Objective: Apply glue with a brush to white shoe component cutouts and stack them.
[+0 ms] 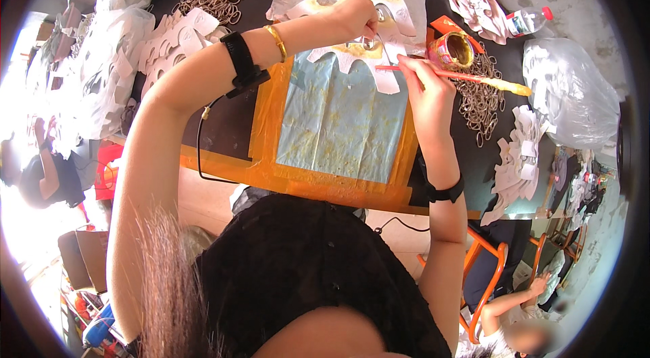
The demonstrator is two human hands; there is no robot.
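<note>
A white scalloped paper cutout (352, 53), fitted with small metal rings, lies on a pale blue sheet (338, 124) taped in orange to the dark tabletop (223, 121). The left hand (359, 16) pinches its upper edge in a closed grip. Just right of it, the right hand (423, 84) grips a glue-coated orange brush (474, 78), bristles touching the cutout. Beyond the brush stands an open glue tin (452, 50); a heap of metal rings (481, 101) lies beside it.

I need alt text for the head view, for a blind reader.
The right hand holds a brush over white cut-outs that the left hand presses down. A glue tin and metal rings lie nearby.
</note>
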